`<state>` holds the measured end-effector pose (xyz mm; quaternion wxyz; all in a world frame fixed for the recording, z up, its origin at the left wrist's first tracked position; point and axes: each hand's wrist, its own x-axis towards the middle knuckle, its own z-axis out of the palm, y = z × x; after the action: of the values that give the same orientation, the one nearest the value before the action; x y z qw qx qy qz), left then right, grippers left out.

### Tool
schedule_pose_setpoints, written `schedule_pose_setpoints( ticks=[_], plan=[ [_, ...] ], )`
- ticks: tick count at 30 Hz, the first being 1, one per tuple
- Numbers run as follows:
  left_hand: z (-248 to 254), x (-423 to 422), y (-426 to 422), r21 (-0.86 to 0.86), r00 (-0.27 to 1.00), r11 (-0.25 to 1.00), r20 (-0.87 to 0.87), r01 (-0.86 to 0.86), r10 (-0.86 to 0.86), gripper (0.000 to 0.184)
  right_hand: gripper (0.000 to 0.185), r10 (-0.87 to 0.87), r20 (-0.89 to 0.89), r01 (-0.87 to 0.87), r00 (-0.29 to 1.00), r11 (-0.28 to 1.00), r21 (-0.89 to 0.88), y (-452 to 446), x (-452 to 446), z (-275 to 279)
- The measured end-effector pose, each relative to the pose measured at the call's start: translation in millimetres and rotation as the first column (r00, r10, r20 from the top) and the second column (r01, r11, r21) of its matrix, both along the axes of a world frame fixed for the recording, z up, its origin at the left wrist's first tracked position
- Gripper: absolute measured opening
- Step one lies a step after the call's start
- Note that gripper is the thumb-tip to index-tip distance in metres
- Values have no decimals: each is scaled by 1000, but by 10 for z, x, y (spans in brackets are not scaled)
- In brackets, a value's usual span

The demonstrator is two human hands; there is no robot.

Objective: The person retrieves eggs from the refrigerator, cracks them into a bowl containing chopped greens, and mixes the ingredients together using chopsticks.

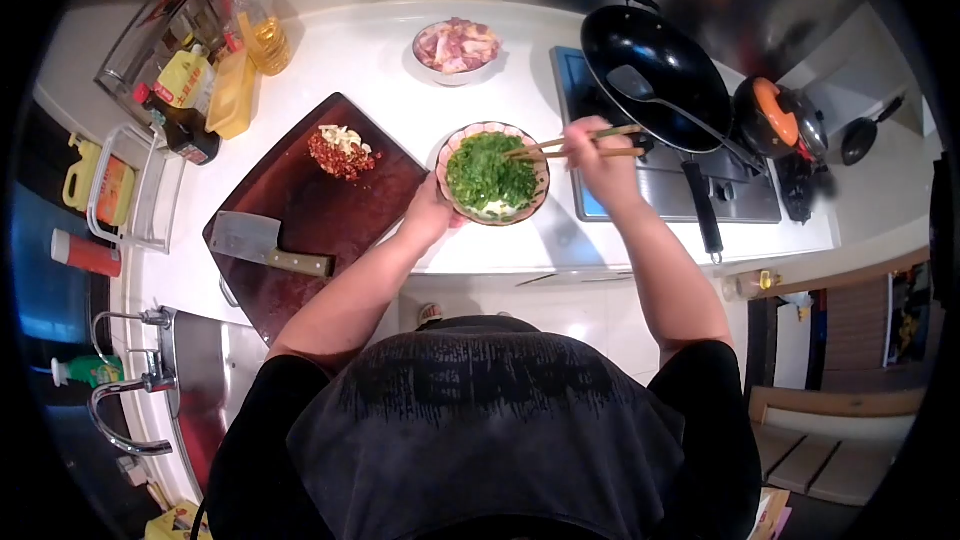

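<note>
A patterned bowl (445,162) holds chopped greens (490,168), with something white showing at its lower edge. My left hand (430,212) grips the bowl's left side, its fingers partly hidden by the rim. Wooden chopsticks (545,149) are held in my right hand (600,162), closed around them, and their tips touch the greens. Left of the bowl lies a dark red cutting board (330,180) with chopped red chili (342,162), pale chopped pieces (345,139) and a cleaver (250,238). Behind the bowl stands another bowl of raw meat (457,46).
A black wok (655,45) with a spatula (632,85) sits on the stove (720,190) at the right, its handle towards the front edge. Bottles, including an oil bottle (268,45), and a yellow container (232,95) stand back left. A sink (200,360) is lower left.
</note>
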<state>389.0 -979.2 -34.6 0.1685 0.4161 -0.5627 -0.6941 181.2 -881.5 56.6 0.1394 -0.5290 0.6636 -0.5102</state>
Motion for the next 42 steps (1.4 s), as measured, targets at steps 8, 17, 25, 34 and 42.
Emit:
schedule_pose_setpoints(
  ticks=[8,17,25,34,42],
  plan=[
    [-118,-13,-38,-12,1000,1000,-7,1,-2,54,25,-299,640,332,708,940,72,-194,-247,-792],
    [-131,-4,-39,-24,1000,1000,-11,-14,14,56,26,-140,731,109,668,990,89,-113,-30,-473],
    [-122,-2,-65,-2,999,1000,-30,14,-14,57,19,-14,300,-12,954,996,84,-91,31,-351],
    [-127,-49,-27,16,999,999,-23,-32,33,53,20,-39,393,-11,919,992,123,-483,283,-418],
    [-71,-56,35,31,999,999,-32,-41,42,53,20,-222,154,215,963,975,63,255,-61,102]
  ],
)
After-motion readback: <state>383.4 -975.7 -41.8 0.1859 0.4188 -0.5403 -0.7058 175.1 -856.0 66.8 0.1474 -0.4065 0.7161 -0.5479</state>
